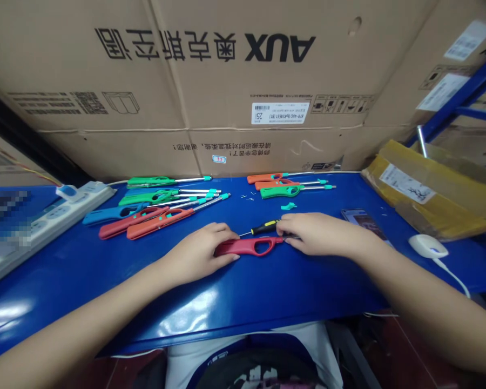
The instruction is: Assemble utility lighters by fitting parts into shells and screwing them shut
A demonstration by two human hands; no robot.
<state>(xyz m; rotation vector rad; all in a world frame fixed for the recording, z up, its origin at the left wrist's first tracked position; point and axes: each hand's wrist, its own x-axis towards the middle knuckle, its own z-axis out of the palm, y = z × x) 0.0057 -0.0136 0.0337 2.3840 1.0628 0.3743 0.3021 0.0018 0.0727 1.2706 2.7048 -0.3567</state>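
A red long-neck lighter (256, 247) lies flat on the blue table (267, 292) in front of me. My left hand (200, 252) is closed over its handle end and presses it down. My right hand (316, 233) pinches the lighter's other end, where the metal neck starts; the neck itself is hidden under my fingers. A small black and yellow screwdriver (263, 228) lies just behind the lighter, touching my right fingertips. A small loose teal plastic piece (288, 206) rests behind my right hand.
Several lighters in green, blue, red and orange (157, 208) lie at the back left, three more (285, 185) at the back middle. A white power strip (52, 216) is at left, a phone (362, 221) and white mouse (427, 246) at right. Cardboard boxes (227, 81) wall the back.
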